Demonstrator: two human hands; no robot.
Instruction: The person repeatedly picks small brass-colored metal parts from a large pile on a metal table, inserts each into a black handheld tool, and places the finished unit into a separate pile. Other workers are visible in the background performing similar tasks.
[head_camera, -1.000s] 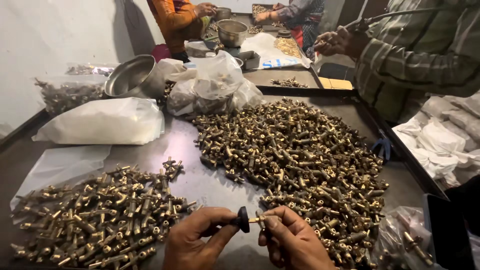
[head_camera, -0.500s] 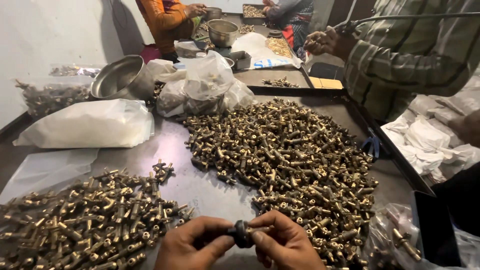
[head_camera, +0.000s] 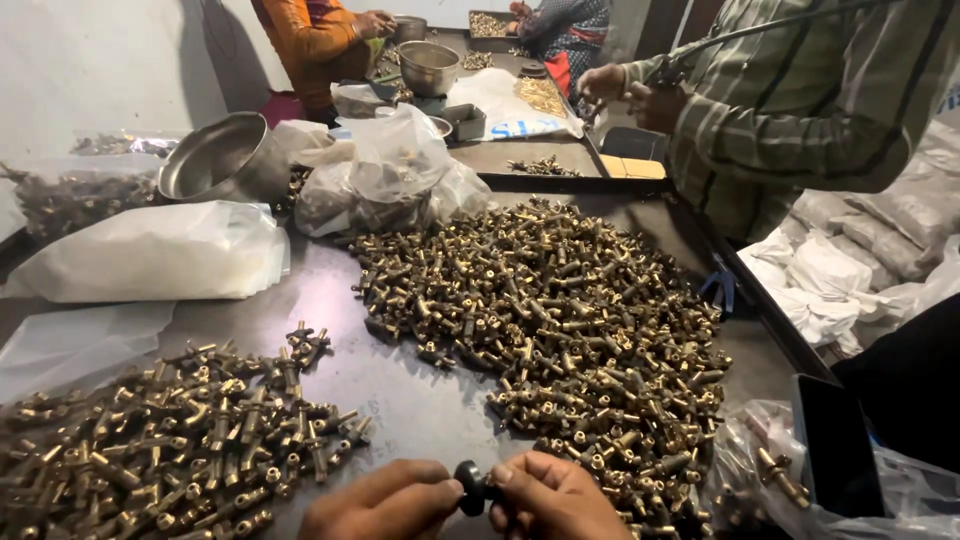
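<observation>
Both my hands meet at the bottom edge of the view: my left hand (head_camera: 385, 505) and my right hand (head_camera: 555, 500) each pinch a small black knob (head_camera: 470, 487) between fingertips, low over the grey metal table (head_camera: 400, 385). Just left of my left hand lies a smaller heap of brass fittings (head_camera: 170, 440); a far bigger pile (head_camera: 550, 320) spreads ahead and to the right (it runs right down beside my right hand). Beyond it sit knotted clear plastic bags (head_camera: 385, 175), a white bag (head_camera: 150, 250) and a steel bowl (head_camera: 215, 155). A person in a striped shirt (head_camera: 800, 110) stands at the table's right.
</observation>
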